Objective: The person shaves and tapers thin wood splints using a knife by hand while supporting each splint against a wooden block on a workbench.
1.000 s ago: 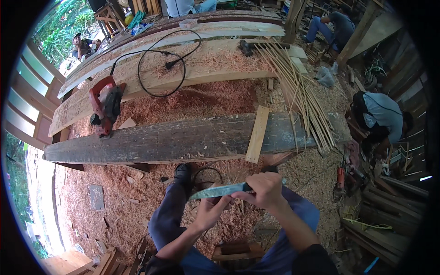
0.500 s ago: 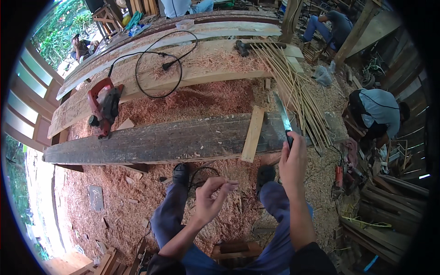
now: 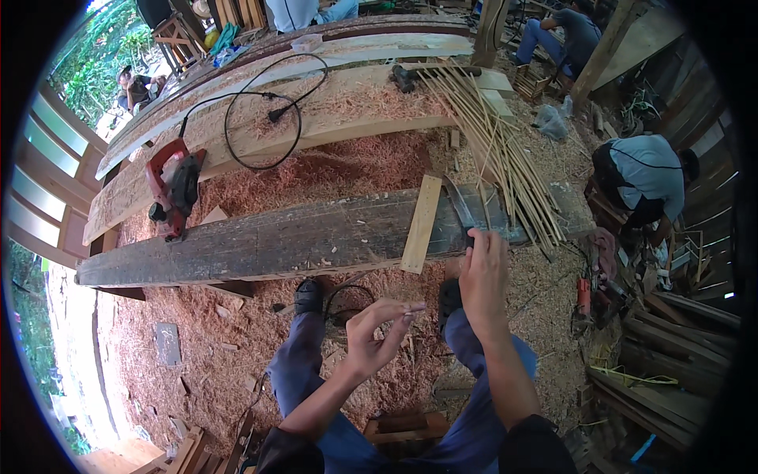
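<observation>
In my right hand [image 3: 484, 272] is a knife [image 3: 459, 207] with a dark handle, its blade pointing away over the dark weathered plank [image 3: 316, 233]. Just left of the blade, a short pale wood strip [image 3: 422, 225] lies across that plank. A bundle of thin bamboo sticks [image 3: 505, 154] rests to the right of the knife, one end on the plank. My left hand [image 3: 377, 336] hovers nearer to me, above the floor, thumb and fingers drawn together. Whatever is between them is too small to make out.
A red electric planer [image 3: 175, 189] stands on the plank's left part, its black cord [image 3: 300, 118] looping over a pale board [image 3: 355, 103]. A hammer [image 3: 404, 79] lies by the sticks' far end. Shavings cover the floor [image 3: 213, 347]. A person [image 3: 643, 178] bends at the right; others sit farther back.
My right hand has shifted left and the knife blade has swung left and lower, close to the pale strip. My left hand has moved a little to the right, fingers still drawn together.
</observation>
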The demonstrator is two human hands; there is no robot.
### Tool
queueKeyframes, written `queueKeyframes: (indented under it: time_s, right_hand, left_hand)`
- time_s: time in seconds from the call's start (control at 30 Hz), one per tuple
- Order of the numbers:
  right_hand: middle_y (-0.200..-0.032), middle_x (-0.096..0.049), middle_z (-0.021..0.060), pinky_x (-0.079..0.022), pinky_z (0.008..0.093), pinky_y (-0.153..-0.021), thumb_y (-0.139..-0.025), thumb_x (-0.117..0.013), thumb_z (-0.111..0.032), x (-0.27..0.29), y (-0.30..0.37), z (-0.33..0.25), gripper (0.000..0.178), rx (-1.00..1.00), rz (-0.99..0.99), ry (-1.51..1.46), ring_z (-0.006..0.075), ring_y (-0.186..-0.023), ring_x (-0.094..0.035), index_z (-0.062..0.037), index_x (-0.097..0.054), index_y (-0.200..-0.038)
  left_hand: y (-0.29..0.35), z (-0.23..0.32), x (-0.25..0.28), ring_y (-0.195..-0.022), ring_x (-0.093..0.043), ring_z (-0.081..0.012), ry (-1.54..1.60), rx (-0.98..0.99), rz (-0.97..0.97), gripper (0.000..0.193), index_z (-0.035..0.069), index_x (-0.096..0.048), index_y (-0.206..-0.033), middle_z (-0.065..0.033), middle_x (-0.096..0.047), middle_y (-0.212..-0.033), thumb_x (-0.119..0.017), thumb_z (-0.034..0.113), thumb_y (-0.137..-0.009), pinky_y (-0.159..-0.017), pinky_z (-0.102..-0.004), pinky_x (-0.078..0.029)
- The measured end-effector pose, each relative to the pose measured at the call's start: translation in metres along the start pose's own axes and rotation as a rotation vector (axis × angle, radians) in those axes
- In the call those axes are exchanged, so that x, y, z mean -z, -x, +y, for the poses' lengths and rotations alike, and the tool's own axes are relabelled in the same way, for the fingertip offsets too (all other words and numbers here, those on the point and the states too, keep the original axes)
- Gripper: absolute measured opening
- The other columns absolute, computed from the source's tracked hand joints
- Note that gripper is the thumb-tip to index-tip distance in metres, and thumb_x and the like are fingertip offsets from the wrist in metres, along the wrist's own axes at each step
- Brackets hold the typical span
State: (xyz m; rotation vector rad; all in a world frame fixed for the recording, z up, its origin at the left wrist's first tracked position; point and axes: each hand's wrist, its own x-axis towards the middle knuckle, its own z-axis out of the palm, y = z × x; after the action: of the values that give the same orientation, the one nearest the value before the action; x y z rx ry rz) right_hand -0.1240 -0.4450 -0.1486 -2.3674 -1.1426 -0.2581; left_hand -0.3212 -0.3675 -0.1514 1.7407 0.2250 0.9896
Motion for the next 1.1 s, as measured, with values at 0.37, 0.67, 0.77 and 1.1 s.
queueKeyframes:
  time_s: [0.37,0.67,0.77,1.1]
  right_hand:
    - [-0.112,-0.059,0.015,-0.046,0.041,-0.088,-0.095,-0.068,-0.015,0.023,0.0,-0.024,0.026,0.147,0.192,-0.254,0.0305,-0.1,-0.057,-0.0025,-0.064,-0.117]
    - [-0.102,-0.07,0.0088,-0.05,0.0336,-0.082,-0.092,-0.072,-0.018,0.027,0.044,-0.06,0.017,0.245,-0.213,-0.979,0.0229,-0.094,-0.062,-0.0026,-0.074,-0.1]
    - [-0.096,-0.07,0.0081,-0.051,0.0309,-0.078,-0.096,-0.069,-0.018,0.026,0.039,-0.056,0.018,0.272,-0.113,-0.989,0.0202,-0.091,-0.061,-0.0014,-0.075,-0.094]
    - [-0.07,-0.042,-0.0022,-0.03,0.0227,-0.047,-0.111,-0.043,-0.03,0.017,0.033,-0.035,0.026,-0.219,-0.151,-1.396,0.005,-0.053,-0.035,-0.0053,-0.05,-0.109]
  left_hand:
    - [0.011,-0.007,0.009,-0.091,-0.075,-0.0263,0.019,0.025,-0.039,0.014,0.0,-0.063,-0.104,-0.0176,-0.075,-0.102,-0.066,-0.006,-0.091,-0.076,-0.0346,-0.06]
    - [0.027,-0.016,0.005,-0.085,-0.074,-0.0169,-0.052,0.247,0.02,0.016,-0.001,-0.065,-0.101,-0.0142,-0.074,-0.093,-0.073,-0.002,-0.088,-0.073,-0.0291,-0.058]
    - [0.023,-0.015,-0.002,-0.082,-0.073,-0.0168,-0.028,0.317,0.017,0.014,-0.001,-0.065,-0.101,-0.013,-0.074,-0.091,-0.072,0.002,-0.09,-0.072,-0.0294,-0.057]
    - [-0.017,-0.023,-0.014,-0.069,-0.067,-0.0141,-0.491,0.684,0.18,0.04,-0.001,-0.047,-0.118,-0.0107,-0.07,-0.079,-0.066,0.03,-0.1,-0.061,-0.0319,-0.052]
